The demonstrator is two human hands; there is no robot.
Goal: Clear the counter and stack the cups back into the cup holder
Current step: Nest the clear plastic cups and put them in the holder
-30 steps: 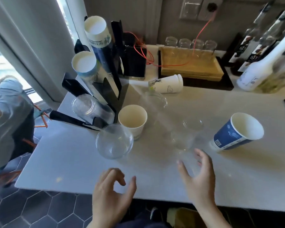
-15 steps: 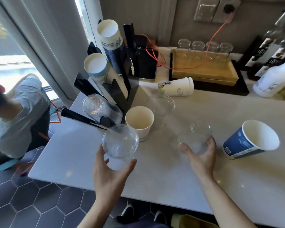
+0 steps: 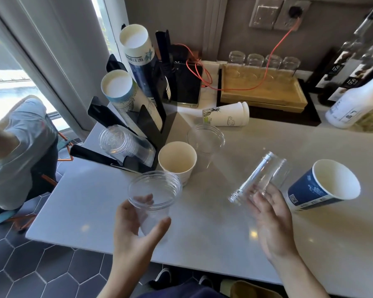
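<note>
My left hand point(image 3: 136, 231) grips a clear plastic cup point(image 3: 154, 190), upright and lifted off the white counter point(image 3: 202, 229). My right hand point(image 3: 271, 220) holds a second clear plastic cup point(image 3: 261, 177), tilted with its mouth to the lower left. A black cup holder point(image 3: 146, 127) at the left carries two stacks of paper cups point(image 3: 125, 95) and a stack of clear cups point(image 3: 121, 143). Loose on the counter are a cream paper cup point(image 3: 178, 162), a third clear cup point(image 3: 205, 143), a white paper cup lying on its side point(image 3: 226, 115) and a tipped blue paper cup point(image 3: 323, 188).
A wooden tray point(image 3: 263, 93) with upturned glasses sits at the back, crossed by an orange cable. A black device point(image 3: 187, 84) stands beside the holder. Bottles point(image 3: 353, 100) line the right rear. A seated person point(image 3: 15, 151) is beyond the counter's left edge.
Both hands reached forward and closed on clear cups. The left cup has risen from the counter; the right cup was lifted and tipped over sideways.
</note>
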